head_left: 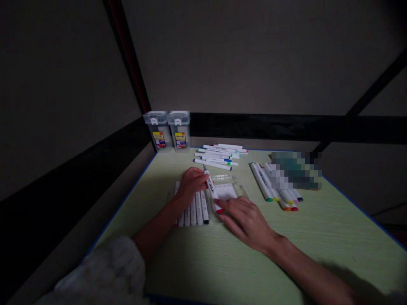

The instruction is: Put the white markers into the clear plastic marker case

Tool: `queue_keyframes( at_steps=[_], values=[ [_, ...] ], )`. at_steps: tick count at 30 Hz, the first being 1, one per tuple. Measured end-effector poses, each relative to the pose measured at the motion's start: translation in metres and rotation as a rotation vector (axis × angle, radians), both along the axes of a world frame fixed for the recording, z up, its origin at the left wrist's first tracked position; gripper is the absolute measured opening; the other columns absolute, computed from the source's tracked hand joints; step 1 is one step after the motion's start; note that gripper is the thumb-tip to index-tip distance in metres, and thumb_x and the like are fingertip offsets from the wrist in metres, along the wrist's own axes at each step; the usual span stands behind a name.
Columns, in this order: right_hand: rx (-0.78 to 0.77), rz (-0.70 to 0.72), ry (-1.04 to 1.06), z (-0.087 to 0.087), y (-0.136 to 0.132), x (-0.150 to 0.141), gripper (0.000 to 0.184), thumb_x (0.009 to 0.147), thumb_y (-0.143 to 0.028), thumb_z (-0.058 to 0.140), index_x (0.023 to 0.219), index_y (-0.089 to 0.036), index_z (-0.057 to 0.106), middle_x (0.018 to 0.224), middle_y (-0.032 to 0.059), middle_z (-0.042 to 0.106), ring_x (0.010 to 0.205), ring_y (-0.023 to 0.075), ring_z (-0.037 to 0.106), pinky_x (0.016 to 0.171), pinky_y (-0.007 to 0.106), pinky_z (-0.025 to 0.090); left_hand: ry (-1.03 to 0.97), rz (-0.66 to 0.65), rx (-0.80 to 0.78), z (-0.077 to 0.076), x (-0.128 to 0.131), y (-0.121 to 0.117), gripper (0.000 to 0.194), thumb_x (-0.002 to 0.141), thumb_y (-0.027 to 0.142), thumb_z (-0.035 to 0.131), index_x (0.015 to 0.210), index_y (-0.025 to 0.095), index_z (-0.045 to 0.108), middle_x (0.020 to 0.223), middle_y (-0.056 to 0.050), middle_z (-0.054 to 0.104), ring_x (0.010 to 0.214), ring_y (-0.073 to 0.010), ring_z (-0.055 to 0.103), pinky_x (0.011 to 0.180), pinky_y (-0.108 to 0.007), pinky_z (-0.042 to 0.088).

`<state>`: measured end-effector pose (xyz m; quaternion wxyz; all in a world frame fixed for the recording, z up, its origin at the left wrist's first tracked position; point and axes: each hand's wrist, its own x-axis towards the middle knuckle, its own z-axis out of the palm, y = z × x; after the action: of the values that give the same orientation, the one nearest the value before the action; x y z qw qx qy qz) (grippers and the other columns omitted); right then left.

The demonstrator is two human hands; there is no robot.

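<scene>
Through the distant head camera I saw a white marker (pixel 210 185) held slantwise over an open, clear plastic case (pixel 223 178), its grey end pointing away, its red end nearer me, dark lettering along its barrel. In the case's left half, a row of white markers (pixel 199 209) lay side by side, partly hidden.

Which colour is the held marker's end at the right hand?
The marker's end is red, best in the head view.
</scene>
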<state>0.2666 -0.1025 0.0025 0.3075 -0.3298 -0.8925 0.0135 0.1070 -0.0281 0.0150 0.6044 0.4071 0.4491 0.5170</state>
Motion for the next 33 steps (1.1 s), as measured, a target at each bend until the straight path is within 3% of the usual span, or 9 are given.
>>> queue_keyframes(
  at_steps=[9, 17, 23, 27, 30, 33],
  values=[
    [0.003, 0.003, -0.087, -0.002, 0.002, -0.001, 0.029, 0.089, -0.026, 0.036, 0.106, -0.013, 0.055, 0.077, 0.0044, 0.061, 0.069, 0.0145, 0.054, 0.065, 0.029, 0.039, 0.082, -0.041, 0.07, 0.001, 0.002, -0.004, 0.028, 0.062, 0.015, 0.06, 0.083, 0.018, 0.042, 0.06, 0.004, 0.06, 0.056, -0.0128, 0.062, 0.056, -0.024, 0.049],
    [0.034, -0.007, -0.103, -0.002, 0.001, -0.001, 0.029, 0.09, -0.025, 0.034, 0.107, -0.013, 0.055, 0.079, 0.0054, 0.062, 0.07, 0.0146, 0.055, 0.065, 0.029, 0.039, 0.191, -0.038, 0.118, 0.004, 0.003, -0.005, 0.038, 0.064, 0.017, 0.059, 0.101, 0.018, 0.054, 0.063, 0.002, 0.061, 0.059, -0.0137, 0.062, 0.054, -0.023, 0.05],
    [0.024, -0.005, -0.112, -0.001, 0.001, -0.002, 0.028, 0.089, -0.025, 0.036, 0.104, -0.014, 0.056, 0.079, 0.0052, 0.062, 0.07, 0.0148, 0.055, 0.065, 0.029, 0.039, 0.237, -0.003, 0.127, -0.001, 0.004, -0.003, 0.033, 0.062, 0.017, 0.062, 0.094, 0.014, 0.062, 0.092, -0.006, 0.063, 0.06, -0.0125, 0.062, 0.056, -0.025, 0.051],
    [0.025, 0.0, -0.102, -0.001, 0.0, -0.002, 0.027, 0.089, -0.025, 0.036, 0.103, -0.014, 0.056, 0.077, 0.0042, 0.062, 0.07, 0.0148, 0.055, 0.065, 0.029, 0.039, 0.281, -0.036, 0.155, -0.003, 0.002, -0.002, 0.032, 0.063, 0.018, 0.061, 0.094, 0.014, 0.063, 0.083, -0.005, 0.066, 0.061, -0.0155, 0.063, 0.056, -0.026, 0.051],
    [0.023, 0.007, -0.098, -0.001, 0.0, -0.002, 0.026, 0.089, -0.025, 0.037, 0.102, -0.014, 0.057, 0.078, 0.0039, 0.062, 0.07, 0.0144, 0.056, 0.065, 0.029, 0.039, 0.392, -0.055, 0.257, -0.004, -0.003, 0.002, 0.029, 0.064, 0.02, 0.06, 0.093, 0.015, 0.065, 0.079, -0.005, 0.068, 0.071, -0.0188, 0.064, 0.067, -0.029, 0.05],
    [0.016, 0.011, -0.104, 0.0, 0.0, -0.002, 0.026, 0.089, -0.026, 0.036, 0.101, -0.015, 0.057, 0.079, 0.0038, 0.063, 0.071, 0.0142, 0.056, 0.065, 0.029, 0.039, 0.494, -0.048, 0.411, -0.007, -0.008, 0.008, 0.023, 0.07, 0.022, 0.053, 0.086, 0.017, 0.068, 0.09, -0.005, 0.068, 0.091, -0.0201, 0.06, 0.087, -0.031, 0.043]
  ],
)
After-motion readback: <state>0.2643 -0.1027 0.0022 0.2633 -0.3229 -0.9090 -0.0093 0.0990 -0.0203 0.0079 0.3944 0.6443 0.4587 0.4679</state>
